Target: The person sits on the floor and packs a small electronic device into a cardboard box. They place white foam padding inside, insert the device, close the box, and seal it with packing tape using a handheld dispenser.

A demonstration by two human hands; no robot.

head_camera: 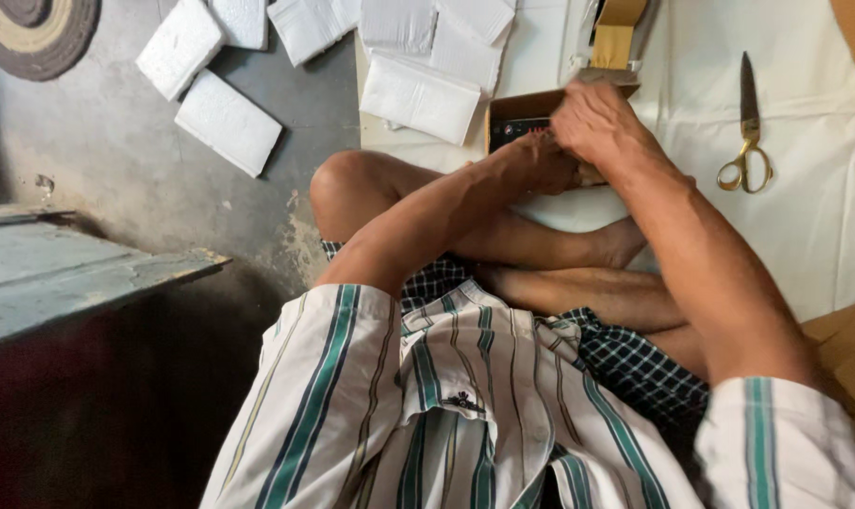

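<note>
A seated person's left hand (541,162) and right hand (602,118) both clasp a small cardboard box (522,115); brass-handled scissors (748,132) lie well right of the grip, white packets (418,94) just left.

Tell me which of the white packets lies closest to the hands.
The white packet just left of the small cardboard box that both hands work on; the other packets lie farther up or left on the floor.

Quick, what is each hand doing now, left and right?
Left hand: closed on the small cardboard box, at its near side.
Right hand: lies on top of the box, fingers curled; a real grip cannot be told.
</note>
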